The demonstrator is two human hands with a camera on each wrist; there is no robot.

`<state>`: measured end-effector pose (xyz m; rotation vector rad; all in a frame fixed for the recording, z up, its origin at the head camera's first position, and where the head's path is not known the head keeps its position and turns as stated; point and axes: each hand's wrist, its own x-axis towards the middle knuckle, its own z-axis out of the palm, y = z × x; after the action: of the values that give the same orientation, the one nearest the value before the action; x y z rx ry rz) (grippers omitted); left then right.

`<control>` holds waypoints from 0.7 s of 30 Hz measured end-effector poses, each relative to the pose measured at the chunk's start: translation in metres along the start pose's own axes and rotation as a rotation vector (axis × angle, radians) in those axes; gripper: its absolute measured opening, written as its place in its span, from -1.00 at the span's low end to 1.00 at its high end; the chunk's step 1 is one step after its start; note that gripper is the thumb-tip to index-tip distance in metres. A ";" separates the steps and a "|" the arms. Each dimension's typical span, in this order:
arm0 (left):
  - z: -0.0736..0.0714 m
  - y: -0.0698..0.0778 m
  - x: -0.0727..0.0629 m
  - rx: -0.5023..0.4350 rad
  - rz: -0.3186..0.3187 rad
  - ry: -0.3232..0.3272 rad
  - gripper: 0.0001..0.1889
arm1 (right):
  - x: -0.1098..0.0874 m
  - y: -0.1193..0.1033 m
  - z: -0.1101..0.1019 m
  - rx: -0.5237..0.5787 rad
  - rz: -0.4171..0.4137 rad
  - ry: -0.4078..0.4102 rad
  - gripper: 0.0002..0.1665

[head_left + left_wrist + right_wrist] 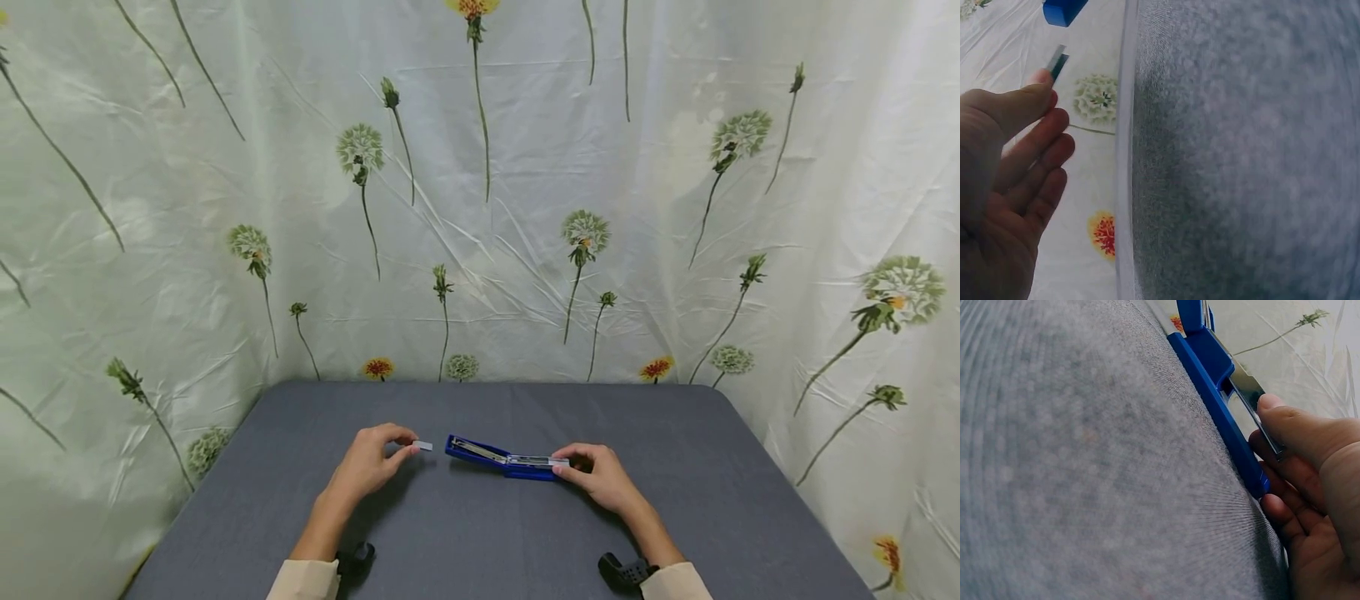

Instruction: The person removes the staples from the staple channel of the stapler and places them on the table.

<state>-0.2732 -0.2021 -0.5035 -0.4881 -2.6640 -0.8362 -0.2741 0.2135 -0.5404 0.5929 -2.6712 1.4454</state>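
A blue stapler [529, 476] lies on the grey table with its top swung far back to the left, so its metal staple channel [531, 460] is exposed. My right hand [602, 477] grips the stapler's right end, thumb on the metal channel in the right wrist view and fingers around the far side. To the left of the stapler, my left hand [375, 458] pinches a small silver strip of staples [423, 446] between thumb and forefinger. That strip is held above the table, a short gap from the stapler's raised top [1063, 11]. The other left fingers are loosely bent.
The grey cloth-covered table [480, 542] stretches around both hands. Behind it hangs a pale curtain [510, 275] printed with flowers. A black strap [628, 573] is on the right wrist, and another black strap [356, 560] is on the left.
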 end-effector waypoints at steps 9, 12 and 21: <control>0.002 -0.005 -0.003 0.004 -0.001 -0.066 -0.89 | -0.001 -0.001 0.000 0.005 0.000 0.006 -0.78; 0.003 -0.007 -0.003 0.012 -0.007 -0.093 -0.87 | -0.001 -0.001 0.000 0.015 -0.002 0.007 -0.77; 0.007 -0.007 -0.002 0.020 -0.045 -0.140 -0.86 | 0.000 -0.001 0.000 0.014 0.010 0.002 -0.78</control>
<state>-0.2753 -0.2039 -0.5132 -0.5001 -2.8177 -0.8158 -0.2737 0.2131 -0.5392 0.5794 -2.6683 1.4682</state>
